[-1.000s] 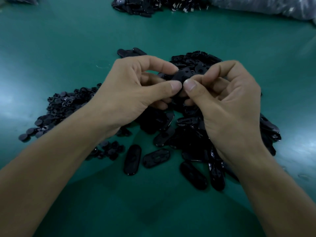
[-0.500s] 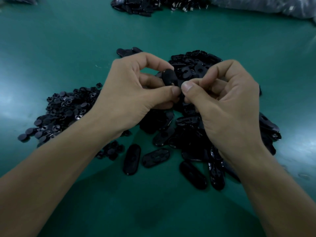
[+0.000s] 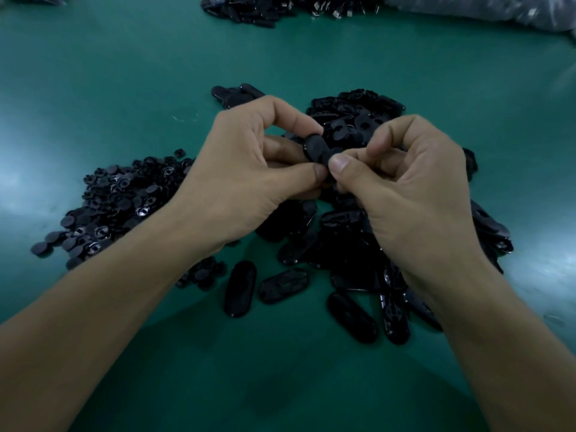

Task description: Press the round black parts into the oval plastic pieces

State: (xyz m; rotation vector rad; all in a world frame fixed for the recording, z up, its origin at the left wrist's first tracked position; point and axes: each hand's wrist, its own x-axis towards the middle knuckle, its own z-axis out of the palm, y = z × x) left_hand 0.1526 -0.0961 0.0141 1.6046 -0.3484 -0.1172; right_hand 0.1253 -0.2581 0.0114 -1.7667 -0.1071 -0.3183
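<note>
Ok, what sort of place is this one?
Probably a factory hand-assembly bench: a green work mat, a bulk heap of round black parts beside a heap of oval plastic pieces, and more stock piled at the mat's far edge.

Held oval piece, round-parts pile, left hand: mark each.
held oval piece (image 3: pixel 314 147), head view, exposed upper face
round-parts pile (image 3: pixel 118 199), head view, heap's middle
left hand (image 3: pixel 244 182), head view, back of hand

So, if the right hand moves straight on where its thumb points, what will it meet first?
The oval piece that the left hand pinches; the right hand seems to touch its end, though depth is unclear.
</note>
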